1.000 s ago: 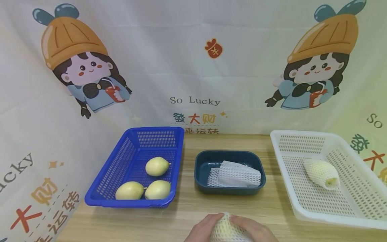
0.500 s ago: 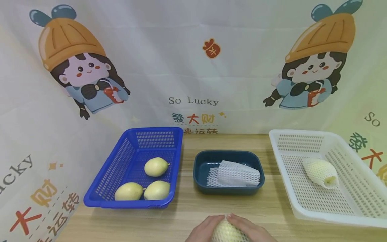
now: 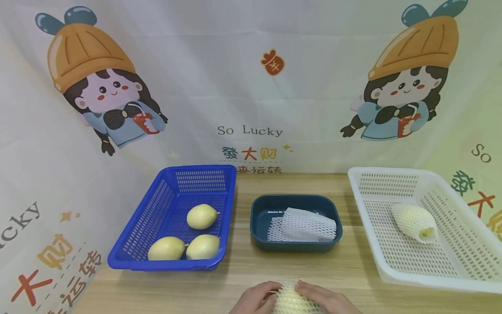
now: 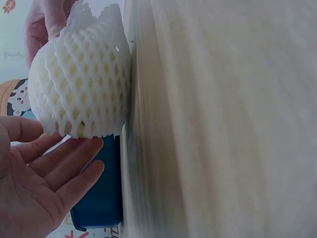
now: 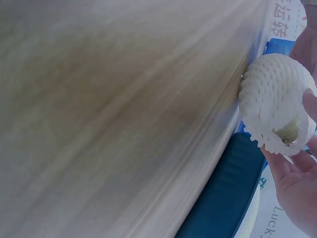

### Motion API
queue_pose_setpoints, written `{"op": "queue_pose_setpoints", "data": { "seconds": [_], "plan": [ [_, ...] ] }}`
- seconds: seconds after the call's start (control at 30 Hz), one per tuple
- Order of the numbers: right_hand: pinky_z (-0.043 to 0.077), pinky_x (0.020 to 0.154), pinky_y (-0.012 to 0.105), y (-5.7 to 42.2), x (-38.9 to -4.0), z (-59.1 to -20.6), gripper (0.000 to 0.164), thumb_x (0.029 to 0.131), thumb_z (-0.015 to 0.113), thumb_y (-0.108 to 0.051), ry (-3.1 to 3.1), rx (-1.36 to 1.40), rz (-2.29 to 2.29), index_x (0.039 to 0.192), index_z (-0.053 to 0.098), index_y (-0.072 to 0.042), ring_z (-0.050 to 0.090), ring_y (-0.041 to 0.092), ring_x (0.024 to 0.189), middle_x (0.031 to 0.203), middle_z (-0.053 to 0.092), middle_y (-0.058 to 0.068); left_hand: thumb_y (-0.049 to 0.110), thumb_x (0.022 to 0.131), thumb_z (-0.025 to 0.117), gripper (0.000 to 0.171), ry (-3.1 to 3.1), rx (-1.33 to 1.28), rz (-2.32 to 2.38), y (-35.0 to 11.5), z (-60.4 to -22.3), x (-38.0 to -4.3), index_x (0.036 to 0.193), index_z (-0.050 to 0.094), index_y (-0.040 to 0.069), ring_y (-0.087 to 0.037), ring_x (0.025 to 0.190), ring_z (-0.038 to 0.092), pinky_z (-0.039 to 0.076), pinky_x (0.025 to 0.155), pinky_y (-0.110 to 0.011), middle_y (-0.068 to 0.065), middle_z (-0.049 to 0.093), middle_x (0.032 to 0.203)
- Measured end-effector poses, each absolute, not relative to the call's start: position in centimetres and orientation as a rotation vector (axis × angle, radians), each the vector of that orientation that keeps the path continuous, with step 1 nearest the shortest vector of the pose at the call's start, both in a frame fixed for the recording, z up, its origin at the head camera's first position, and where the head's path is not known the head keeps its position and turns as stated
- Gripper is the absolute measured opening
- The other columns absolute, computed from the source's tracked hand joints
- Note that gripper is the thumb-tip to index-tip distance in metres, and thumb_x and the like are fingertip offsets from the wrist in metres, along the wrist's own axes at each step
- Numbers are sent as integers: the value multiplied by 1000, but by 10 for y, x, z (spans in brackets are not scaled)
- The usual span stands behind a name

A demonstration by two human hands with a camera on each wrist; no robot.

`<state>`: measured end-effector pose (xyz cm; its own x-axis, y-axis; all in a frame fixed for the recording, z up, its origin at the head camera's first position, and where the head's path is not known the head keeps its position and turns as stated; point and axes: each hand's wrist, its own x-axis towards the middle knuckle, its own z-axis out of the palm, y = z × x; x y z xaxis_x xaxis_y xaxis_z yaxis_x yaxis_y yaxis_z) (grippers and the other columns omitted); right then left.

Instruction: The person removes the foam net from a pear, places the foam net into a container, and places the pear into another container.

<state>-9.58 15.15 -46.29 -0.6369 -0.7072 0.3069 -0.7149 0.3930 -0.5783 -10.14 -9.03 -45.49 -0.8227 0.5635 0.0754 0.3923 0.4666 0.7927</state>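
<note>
A pale yellow pear in a white foam net (image 3: 295,302) is between the two hands at the bottom of the head view. My left hand (image 3: 254,300) holds the left edge of the net; in the left wrist view its thumb and fingertips are at the net's ragged rim, the other fingers spread out. From the right, my right hand (image 3: 328,299) grips the netted pear, fingers laid over its top. The right wrist view shows the net's open end (image 5: 287,131) with the pear's greenish end inside it.
A blue basket (image 3: 135,264) at left holds three bare pears (image 3: 201,216). Folded foam nets (image 3: 307,224) lie in a dark teal tray (image 3: 296,247) at the centre. At right, a white basket (image 3: 431,281) contains another netted pear (image 3: 413,222). A printed cloth (image 3: 313,100) hangs behind.
Half a second ago the fingertips of both hands nearly met over the netted pear. Now my left fingers have drawn back to the left, exposing more of the net's top.
</note>
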Motion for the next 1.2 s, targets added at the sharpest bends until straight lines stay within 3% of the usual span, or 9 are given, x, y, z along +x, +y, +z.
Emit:
{"op": "queue_pose_setpoints", "data": {
  "seconds": [0.23, 0.53, 0.7, 0.97, 1.2],
  "plan": [
    [44, 83, 34, 155, -96, -462, 47, 85, 58, -24, -2571, 1352, 1083, 127, 47, -9, 46, 18, 112, 125, 48, 11, 1, 87, 44, 29, 2430, 1005, 1306, -96, -459, -107, 115, 52, -3, -10, 97, 53, 44, 79, -24, -13, 57, 107],
    [46, 80, 34, 158, -98, -464, 47, 83, 61, -24, -2503, 1366, 1061, 125, 50, -8, 49, 18, 108, 122, 51, 12, 10, 81, 63, 48, 2349, 1184, 1263, -99, -460, -110, 122, 44, -6, -14, 104, 50, 43, 83, -25, -17, 51, 115],
    [46, 79, 32, 156, -97, -463, 40, 84, 59, -24, -2506, 1324, 1095, 122, 54, -10, 51, 17, 106, 120, 53, 9, 21, 74, 70, 62, 2476, 1109, 1124, -89, -459, -109, 125, 42, 0, -13, 106, 47, 41, 85, -26, -10, 49, 118],
    [44, 77, 16, 152, -97, -471, 37, 80, 65, -16, -2265, 1360, 1037, 116, 59, -11, 56, 18, 97, 114, 56, 13, 33, 75, 69, 65, 2631, 1117, 1033, -77, -461, -104, 127, 42, 5, -11, 104, 48, 43, 82, -27, -4, 49, 118],
    [45, 75, 16, 157, -101, -468, 35, 82, 62, -9, -2215, 1412, 894, 117, 58, -9, 57, 19, 95, 113, 57, 12, 36, 70, 72, 65, 2678, 1024, 1038, -78, -456, -103, 124, 47, 7, -9, 97, 51, 45, 78, -26, -1, 52, 113]
  ]
}}
